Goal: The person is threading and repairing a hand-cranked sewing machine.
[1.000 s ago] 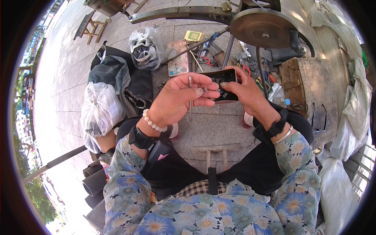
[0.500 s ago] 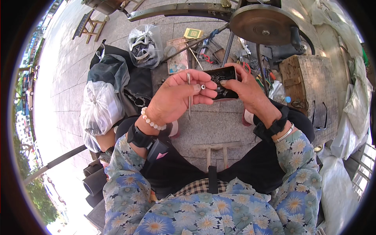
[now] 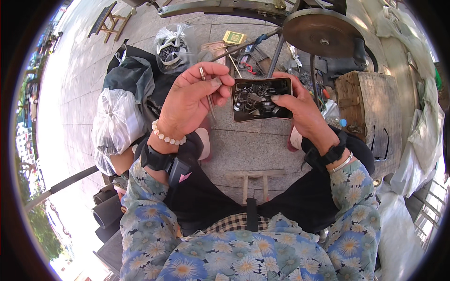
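My right hand (image 3: pixel 301 104) grips the right end of a small, dark rectangular tin (image 3: pixel 240 115), its thumb reaching over the rim. Inside lie many small metal parts (image 3: pixel 256 98), some round and shiny, some bent. To the left of the tin, my left hand (image 3: pixel 191 97) is curled with a thin pointed metal rod (image 3: pixel 211 107) threaded between its fingers, the tip hanging down below them. Thumb and forefinger of that hand press together near the tin's left edge; whether a small part is pinched there is hidden.
A hand-cranked machine with a large wheel (image 3: pixel 323 32) stands ahead. Pliers and other tools (image 3: pixel 247 69) lie on the paving beneath it. At right is a wooden box (image 3: pixel 382 117) with eyeglasses (image 3: pixel 386 143) on it; stuffed plastic bags (image 3: pixel 117 122) sit at left.
My left hand has drawn back left from the tin, the rod still in it. The small round metal part at its fingertips no longer shows. The tin's contents are now exposed.
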`<action>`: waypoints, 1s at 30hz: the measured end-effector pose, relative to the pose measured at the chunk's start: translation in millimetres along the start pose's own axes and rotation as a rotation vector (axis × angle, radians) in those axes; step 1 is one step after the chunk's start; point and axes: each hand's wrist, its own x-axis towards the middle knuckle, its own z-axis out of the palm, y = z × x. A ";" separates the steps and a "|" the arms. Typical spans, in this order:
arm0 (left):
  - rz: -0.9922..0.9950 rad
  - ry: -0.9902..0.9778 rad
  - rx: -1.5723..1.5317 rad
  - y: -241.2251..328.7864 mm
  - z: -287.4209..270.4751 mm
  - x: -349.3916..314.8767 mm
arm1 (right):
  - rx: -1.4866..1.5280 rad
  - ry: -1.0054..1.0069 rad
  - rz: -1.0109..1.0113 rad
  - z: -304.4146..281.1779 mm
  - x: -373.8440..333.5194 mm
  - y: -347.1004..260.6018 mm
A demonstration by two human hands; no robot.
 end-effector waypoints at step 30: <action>-0.010 0.136 0.085 2.8 -0.4 -0.1 | 0.053 -0.066 -0.054 -0.6 -0.6 -2.9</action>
